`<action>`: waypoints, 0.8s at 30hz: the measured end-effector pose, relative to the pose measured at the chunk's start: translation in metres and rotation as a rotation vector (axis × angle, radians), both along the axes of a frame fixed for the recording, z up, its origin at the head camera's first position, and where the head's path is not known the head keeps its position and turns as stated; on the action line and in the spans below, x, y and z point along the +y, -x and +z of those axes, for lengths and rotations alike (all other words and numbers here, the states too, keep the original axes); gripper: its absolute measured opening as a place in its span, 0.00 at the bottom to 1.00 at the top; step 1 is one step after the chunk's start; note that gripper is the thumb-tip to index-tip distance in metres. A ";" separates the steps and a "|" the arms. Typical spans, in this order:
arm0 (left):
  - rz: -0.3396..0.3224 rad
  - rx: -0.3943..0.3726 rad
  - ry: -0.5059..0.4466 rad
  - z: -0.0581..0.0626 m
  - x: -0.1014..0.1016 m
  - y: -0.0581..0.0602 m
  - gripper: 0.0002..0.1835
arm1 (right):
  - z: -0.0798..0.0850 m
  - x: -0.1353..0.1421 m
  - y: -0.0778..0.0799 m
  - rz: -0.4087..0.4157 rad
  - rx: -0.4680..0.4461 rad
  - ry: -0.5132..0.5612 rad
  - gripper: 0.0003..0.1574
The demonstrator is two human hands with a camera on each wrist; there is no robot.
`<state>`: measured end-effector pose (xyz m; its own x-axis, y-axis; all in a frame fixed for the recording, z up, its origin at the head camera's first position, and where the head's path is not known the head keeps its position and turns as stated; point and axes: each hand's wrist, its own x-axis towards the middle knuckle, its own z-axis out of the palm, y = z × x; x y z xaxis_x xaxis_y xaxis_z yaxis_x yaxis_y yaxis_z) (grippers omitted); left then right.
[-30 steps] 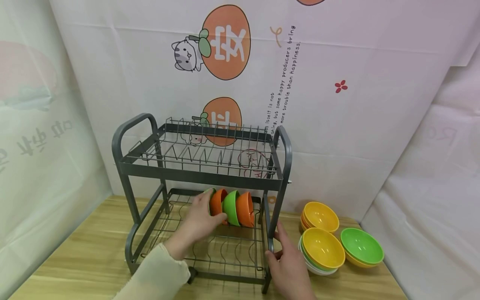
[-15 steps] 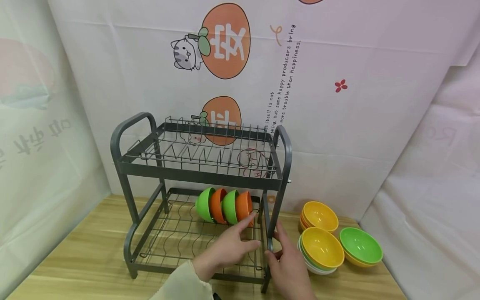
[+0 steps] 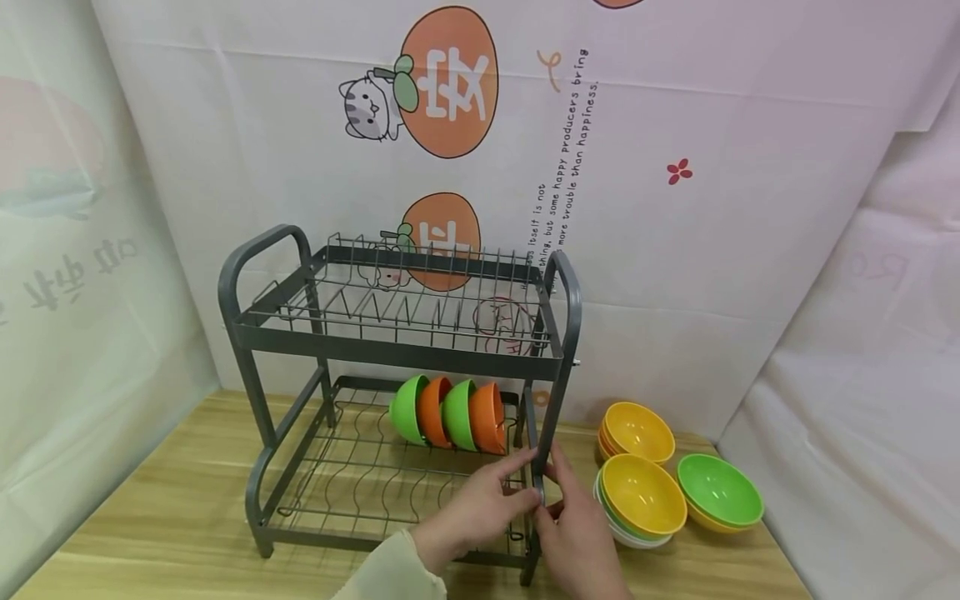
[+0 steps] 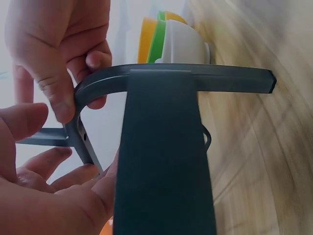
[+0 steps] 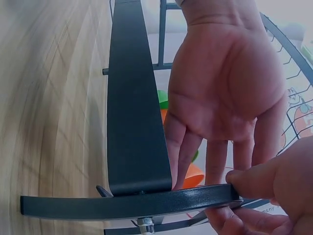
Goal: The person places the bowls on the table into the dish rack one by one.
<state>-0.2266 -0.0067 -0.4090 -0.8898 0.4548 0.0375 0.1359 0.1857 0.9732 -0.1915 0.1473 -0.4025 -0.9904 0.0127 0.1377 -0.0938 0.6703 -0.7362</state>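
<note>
A dark grey two-tier dish rack (image 3: pixel 405 350) stands on the wooden table. My right hand (image 3: pixel 577 529) pinches its right front post, thumb and fingers on opposite sides of the bend, as the left wrist view also shows. Inside the lower tier, my left hand (image 3: pixel 480 504) reaches to the same post with straight fingers; its thumb (image 4: pixel 24 120) stands apart from the metal. Several bowls stand on edge in a row at the back right of the lower tier: a green bowl (image 3: pixel 406 410), an orange bowl (image 3: pixel 432 412), another green bowl (image 3: pixel 457 415) and another orange bowl (image 3: pixel 487 419).
Right of the rack are three bowl stacks: a yellow-topped stack (image 3: pixel 639 429) at the back, another yellow-topped stack (image 3: pixel 643 493) in front, close to my right hand, and a green-topped stack (image 3: pixel 722 487) farther right. A printed white cloth (image 3: pixel 720 267) hangs behind.
My left hand has left the leftmost green bowl and moved right and toward me, to the right front post. My right hand has stayed on that post. The bowls stay in their row.
</note>
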 end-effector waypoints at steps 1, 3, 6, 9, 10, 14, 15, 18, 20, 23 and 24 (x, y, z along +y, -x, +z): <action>0.004 0.006 0.003 -0.001 0.001 0.000 0.29 | 0.000 0.001 0.000 -0.002 -0.008 0.004 0.53; 0.015 0.012 0.005 -0.002 0.003 0.000 0.29 | 0.000 0.004 0.000 0.004 -0.027 0.021 0.52; 0.029 0.010 0.006 -0.004 0.006 0.000 0.31 | 0.002 0.011 -0.001 0.049 -0.072 0.061 0.52; 0.037 -0.007 -0.007 -0.006 0.008 0.000 0.34 | 0.010 0.022 -0.004 0.106 -0.113 0.119 0.50; 0.039 -0.014 -0.015 -0.006 0.009 0.000 0.35 | 0.012 0.025 -0.005 0.115 -0.122 0.135 0.49; 0.057 -0.039 -0.042 -0.008 0.011 -0.001 0.37 | 0.023 0.043 -0.007 0.077 -0.107 0.144 0.42; 0.062 -0.039 -0.047 -0.008 0.011 -0.001 0.37 | 0.026 0.047 -0.008 0.060 -0.093 0.141 0.40; 0.077 -0.049 -0.058 -0.009 0.013 -0.003 0.39 | 0.034 0.067 -0.009 0.008 -0.064 0.098 0.36; 0.081 -0.056 -0.061 -0.009 0.014 -0.003 0.40 | 0.038 0.084 -0.008 -0.013 -0.049 0.091 0.35; 0.083 -0.068 -0.068 -0.011 0.015 -0.004 0.41 | 0.041 0.113 -0.006 -0.059 -0.039 0.062 0.37; 0.083 -0.067 -0.068 -0.011 0.016 -0.004 0.42 | 0.042 0.124 -0.005 -0.082 -0.040 0.048 0.37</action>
